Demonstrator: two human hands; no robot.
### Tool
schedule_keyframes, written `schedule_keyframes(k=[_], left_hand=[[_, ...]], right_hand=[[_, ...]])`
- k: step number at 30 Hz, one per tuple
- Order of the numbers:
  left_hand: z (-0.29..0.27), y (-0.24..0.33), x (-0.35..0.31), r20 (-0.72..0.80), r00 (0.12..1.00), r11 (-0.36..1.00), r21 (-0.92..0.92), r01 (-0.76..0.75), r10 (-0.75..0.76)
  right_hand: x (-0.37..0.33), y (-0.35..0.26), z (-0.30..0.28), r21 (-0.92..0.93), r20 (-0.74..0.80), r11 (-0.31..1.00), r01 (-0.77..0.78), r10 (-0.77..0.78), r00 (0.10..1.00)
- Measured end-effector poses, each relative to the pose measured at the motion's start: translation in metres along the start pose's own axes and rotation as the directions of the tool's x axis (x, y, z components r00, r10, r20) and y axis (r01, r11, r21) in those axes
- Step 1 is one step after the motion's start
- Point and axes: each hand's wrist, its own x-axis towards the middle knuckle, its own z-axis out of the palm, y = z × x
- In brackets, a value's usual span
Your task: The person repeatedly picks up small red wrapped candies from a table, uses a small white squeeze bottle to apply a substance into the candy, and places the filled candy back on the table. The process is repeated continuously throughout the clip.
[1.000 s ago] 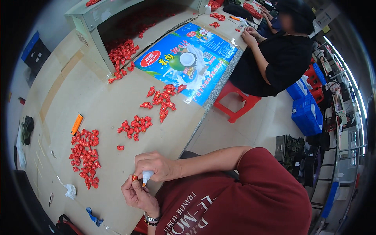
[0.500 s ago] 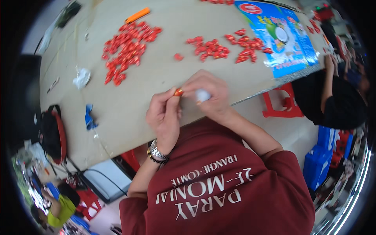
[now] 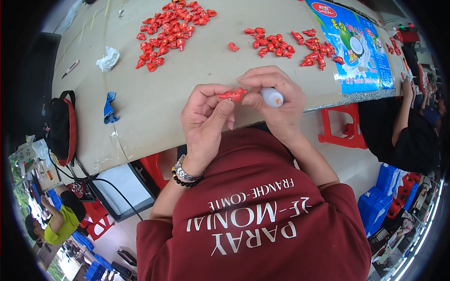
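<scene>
My left hand (image 3: 205, 112), with a watch and a dark bead bracelet on its wrist, pinches a small red figure (image 3: 233, 95) with gold marks between thumb and fingers. The figure lies level above the table's near edge. My right hand (image 3: 281, 100) is closed around a small pale bottle (image 3: 272, 97) with an orange-brown spot at its end. Its thumb and forefinger come up to the figure's right end; whether they grip it I cannot tell. A lone red piece (image 3: 233, 47) lies beyond my hands.
Red figures form a large heap (image 3: 164, 37) at far left and smaller groups (image 3: 272, 44) at far right. A blue printed sheet (image 3: 361, 56) covers the table's right part. Crumpled tissue (image 3: 108, 59), a blue scrap (image 3: 110, 107) and a black-red bag (image 3: 63, 126) are left. Another person (image 3: 389, 126) sits at right.
The view has shifted, so the table's things appear farther right and higher. Both hands have turned and slowed, showing more of the red figure. The bottle stays in my right hand.
</scene>
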Motion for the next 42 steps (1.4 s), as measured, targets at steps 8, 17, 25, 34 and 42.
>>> schedule_keyframes(k=[8, 17, 25, 34, 42], left_hand=[[0.001, 0.001, -0.002, 0.088, 0.987, 0.957, 0.249, -0.149, 0.131], [-0.002, -0.003, -0.004, 0.106, 0.974, 0.931, 0.290, -0.223, 0.200], [0.001, -0.002, -0.002, 0.065, 0.993, 0.935, 0.334, -0.117, 0.101], [-0.019, 0.020, 0.011, -0.001, 0.986, 0.693, 0.711, -0.118, 0.169], [-0.080, 0.047, 0.039, -0.116, 0.910, 0.199, 0.979, 0.038, 0.397]], right_hand=[[-0.004, -0.002, -0.010, 0.045, 0.084, 0.990, -0.137, 0.133, 0.988], [-0.008, 0.000, -0.006, 0.038, 0.065, 0.990, -0.133, 0.131, 0.989], [-0.004, -0.002, -0.011, 0.106, 0.087, 0.966, -0.236, 0.227, 0.970], [0.020, 0.019, -0.100, 0.088, -0.404, 0.958, -0.274, 0.285, 0.869], [0.023, 0.083, -0.240, -0.457, -0.630, 0.731, -0.507, 0.137, 0.764]])
